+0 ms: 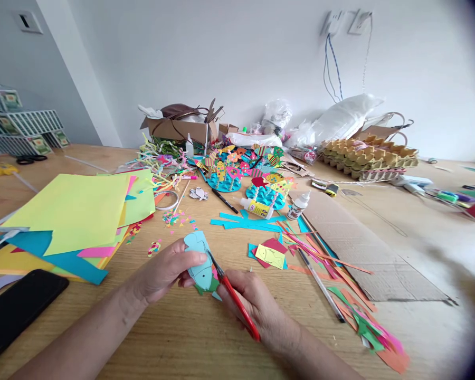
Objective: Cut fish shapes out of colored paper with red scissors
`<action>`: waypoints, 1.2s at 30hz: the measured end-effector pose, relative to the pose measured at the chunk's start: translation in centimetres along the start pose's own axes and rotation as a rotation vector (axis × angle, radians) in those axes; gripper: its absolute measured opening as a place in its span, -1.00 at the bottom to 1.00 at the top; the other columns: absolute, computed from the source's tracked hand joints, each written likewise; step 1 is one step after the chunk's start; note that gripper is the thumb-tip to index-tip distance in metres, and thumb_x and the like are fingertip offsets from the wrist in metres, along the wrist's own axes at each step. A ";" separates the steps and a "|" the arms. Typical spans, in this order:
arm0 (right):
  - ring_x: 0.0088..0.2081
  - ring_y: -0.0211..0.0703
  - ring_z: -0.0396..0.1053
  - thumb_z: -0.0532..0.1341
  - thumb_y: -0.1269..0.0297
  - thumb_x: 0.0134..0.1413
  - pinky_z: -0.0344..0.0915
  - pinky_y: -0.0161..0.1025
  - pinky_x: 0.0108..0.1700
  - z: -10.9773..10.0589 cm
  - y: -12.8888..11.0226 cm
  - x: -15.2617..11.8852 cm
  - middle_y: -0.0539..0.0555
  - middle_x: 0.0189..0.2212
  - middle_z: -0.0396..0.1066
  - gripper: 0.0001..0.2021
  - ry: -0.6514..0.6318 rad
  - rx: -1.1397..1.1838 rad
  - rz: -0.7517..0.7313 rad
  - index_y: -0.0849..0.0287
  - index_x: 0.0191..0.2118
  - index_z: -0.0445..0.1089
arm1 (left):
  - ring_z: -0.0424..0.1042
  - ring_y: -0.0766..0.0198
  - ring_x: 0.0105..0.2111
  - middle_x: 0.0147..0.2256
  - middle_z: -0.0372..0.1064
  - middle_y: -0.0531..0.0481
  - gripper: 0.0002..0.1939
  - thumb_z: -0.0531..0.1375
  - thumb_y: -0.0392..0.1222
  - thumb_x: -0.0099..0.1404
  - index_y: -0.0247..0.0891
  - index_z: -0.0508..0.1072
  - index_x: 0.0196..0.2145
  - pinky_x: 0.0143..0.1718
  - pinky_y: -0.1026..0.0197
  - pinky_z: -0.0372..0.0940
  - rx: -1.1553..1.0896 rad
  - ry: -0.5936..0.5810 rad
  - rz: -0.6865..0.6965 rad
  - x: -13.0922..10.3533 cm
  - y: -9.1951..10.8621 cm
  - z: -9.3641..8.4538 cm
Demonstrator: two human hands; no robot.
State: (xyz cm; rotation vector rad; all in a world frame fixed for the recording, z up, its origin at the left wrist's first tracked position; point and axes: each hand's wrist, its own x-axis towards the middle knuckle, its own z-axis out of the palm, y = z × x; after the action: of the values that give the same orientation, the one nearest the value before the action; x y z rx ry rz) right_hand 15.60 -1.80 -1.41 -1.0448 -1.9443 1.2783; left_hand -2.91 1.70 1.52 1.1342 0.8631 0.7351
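Between the thumb and fingers of my left hand is a light blue paper piece with a fish outline drawn on it. My right hand is closed around red-handled scissors. Their blades lie against the right edge of the blue paper, close to my left thumb. Below the blue piece some green paper shows, partly hidden. To the right lies a small yellow paper with a drawn fish, on top of red and blue scraps.
Coloured paper sheets and a black phone lie at left. Glue bottles stand or lie near paper fish on blue bases. At right are a pen, paper strips, cardboard and egg trays.
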 end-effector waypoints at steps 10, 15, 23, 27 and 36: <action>-0.56 -0.34 -0.01 -0.03 0.11 0.21 -0.02 -0.38 -0.52 -0.2 -0.5 0.2 -0.10 -0.62 0.01 -0.65 0.017 -0.024 -0.007 0.16 -0.55 0.05 | 0.07 0.48 -0.69 -0.68 0.21 0.15 -0.74 0.14 -0.07 0.11 -0.30 0.30 -0.59 -0.69 0.41 -0.03 0.076 0.022 0.044 0.1 0.2 0.1; -0.57 -0.35 0.00 -0.05 0.06 0.23 -0.03 -0.38 -0.53 -0.4 -0.5 0.2 -0.10 -0.62 0.03 -0.62 -0.027 0.016 0.002 0.17 -0.54 0.07 | 0.06 0.48 -0.69 -0.69 0.19 0.16 -0.75 0.14 -0.08 0.10 -0.29 0.28 -0.59 -0.69 0.41 -0.02 0.090 0.027 0.061 0.3 0.2 0.1; -0.58 -0.37 -0.01 0.00 0.06 0.22 -0.04 -0.40 -0.54 -0.3 -0.4 0.0 -0.11 -0.62 0.02 -0.63 -0.043 0.082 0.032 0.17 -0.53 0.08 | 0.08 0.45 -0.68 -0.69 0.19 0.16 -0.73 0.16 -0.07 0.08 -0.26 0.24 -0.62 -0.66 0.39 0.02 0.077 0.031 0.060 0.1 0.0 0.0; -0.61 -0.39 -0.02 -0.03 0.02 0.22 -0.06 -0.41 -0.58 -0.5 -0.4 -0.2 -0.12 -0.63 0.01 -0.62 -0.075 0.136 0.057 0.16 -0.52 0.06 | 0.09 0.46 -0.69 -0.69 0.20 0.15 -0.72 0.16 -0.06 0.07 -0.26 0.23 -0.64 -0.65 0.38 0.02 0.079 0.035 0.047 0.1 0.2 0.0; -0.61 -0.39 -0.03 -0.02 0.07 0.23 -0.07 -0.41 -0.57 -0.6 -0.8 -0.2 -0.13 -0.64 0.00 -0.64 -0.105 0.084 0.018 0.17 -0.52 0.05 | 0.06 0.47 -0.71 -0.72 0.15 0.17 -0.73 0.19 -0.06 0.03 -0.26 0.22 -0.63 -0.70 0.40 -0.03 0.037 0.046 -0.007 -0.2 0.6 0.1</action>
State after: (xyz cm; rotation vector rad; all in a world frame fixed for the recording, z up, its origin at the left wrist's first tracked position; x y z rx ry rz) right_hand 15.96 -1.85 -0.40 -0.9731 -1.9435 1.4387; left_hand -2.95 1.63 2.20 1.1504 0.9220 0.7448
